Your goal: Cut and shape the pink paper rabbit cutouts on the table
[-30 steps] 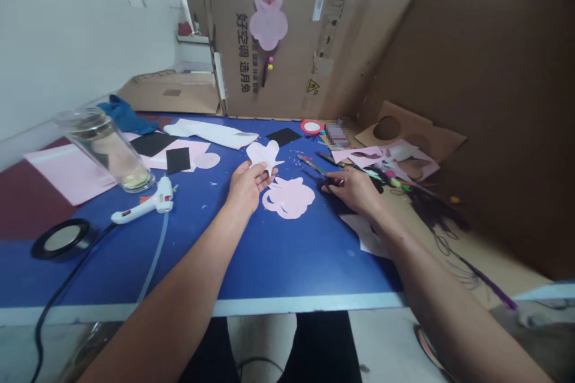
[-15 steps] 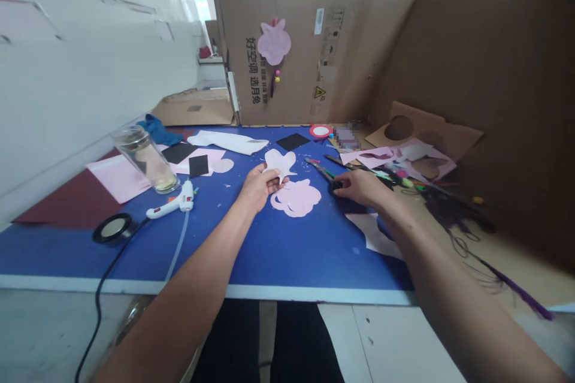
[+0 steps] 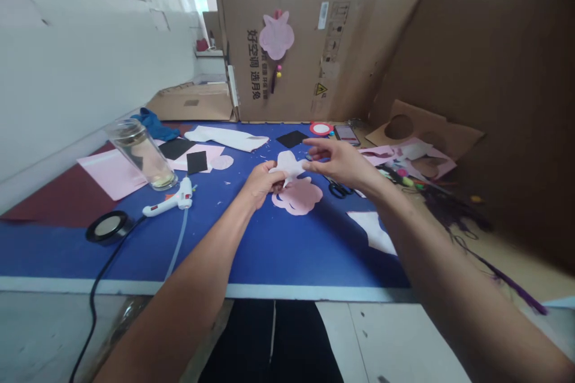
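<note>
Between the thumb and fingers of my left hand (image 3: 265,184) is a white paper cutout (image 3: 288,165) with rounded lobes. My right hand (image 3: 339,161) hovers just right of it, fingers stretched and apart; its lower fingertips reach the cutout's edge, though I cannot tell whether they touch. Beneath the cutout, a pink scalloped paper shape (image 3: 300,197) lies on the blue table (image 3: 278,254), partly covered by my left hand. Black-handled scissors (image 3: 339,190) rest under my right hand, their blades mostly hidden. A white paper offcut (image 3: 372,232) lies by my right forearm.
At left are a white glue gun (image 3: 173,200) with a cord, a black tape roll (image 3: 108,226) and a leaning glass bottle (image 3: 146,155). Cardboard (image 3: 305,41) walls the back and right, bearing a pink paper figure (image 3: 276,37). Paper scraps (image 3: 417,158) clutter the right.
My right hand has let go of the scissors and moved up and left to the white cutout. The scissors now lie on the table. My left hand and the cutout have shifted slightly right.
</note>
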`<state>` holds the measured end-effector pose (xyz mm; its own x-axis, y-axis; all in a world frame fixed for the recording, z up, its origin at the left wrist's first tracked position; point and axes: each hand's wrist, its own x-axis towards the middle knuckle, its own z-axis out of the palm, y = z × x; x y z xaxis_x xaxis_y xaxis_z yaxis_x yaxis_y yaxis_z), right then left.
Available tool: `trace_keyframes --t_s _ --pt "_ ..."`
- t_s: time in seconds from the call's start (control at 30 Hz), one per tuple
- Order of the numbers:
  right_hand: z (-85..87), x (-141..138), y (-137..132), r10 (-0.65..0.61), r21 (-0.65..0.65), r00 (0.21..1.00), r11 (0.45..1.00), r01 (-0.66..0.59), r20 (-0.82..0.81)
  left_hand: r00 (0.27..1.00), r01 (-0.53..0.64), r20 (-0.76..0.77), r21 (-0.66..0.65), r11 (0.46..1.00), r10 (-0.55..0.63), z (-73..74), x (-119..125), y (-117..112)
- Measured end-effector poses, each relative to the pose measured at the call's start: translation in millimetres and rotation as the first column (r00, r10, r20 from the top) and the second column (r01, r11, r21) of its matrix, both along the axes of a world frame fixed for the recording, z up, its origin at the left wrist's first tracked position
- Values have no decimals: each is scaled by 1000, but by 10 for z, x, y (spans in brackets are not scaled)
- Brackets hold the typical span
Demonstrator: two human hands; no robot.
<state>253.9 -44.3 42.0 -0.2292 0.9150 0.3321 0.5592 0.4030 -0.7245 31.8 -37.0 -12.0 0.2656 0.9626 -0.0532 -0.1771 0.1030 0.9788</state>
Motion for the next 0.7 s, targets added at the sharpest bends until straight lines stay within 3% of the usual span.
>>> trace_keyframes --t_s 0.1,0.3,0.43,0.57,0.7 --pt "26 -200 75 67 44 997 997 -68 32 998 50 -36 56 997 -48 2 5 -12" --pt "-71 -369 51 98 -2 995 995 -98 18 988 100 -119 47 994 -94 -67 -3 -23" --pt "-203 -387 56 61 -91 980 993 -79 -187 998 34 -44 22 999 -33 -48 -30 -11" --pt "-315 -351 102 -102 -179 893 984 25 -438 999 44 -28 -53 998 -46 -22 -66 1" --pt "-378 -302 123 -148 -269 835 963 0 -531 999 -2 -54 -47 999 0 -42 -66 18"
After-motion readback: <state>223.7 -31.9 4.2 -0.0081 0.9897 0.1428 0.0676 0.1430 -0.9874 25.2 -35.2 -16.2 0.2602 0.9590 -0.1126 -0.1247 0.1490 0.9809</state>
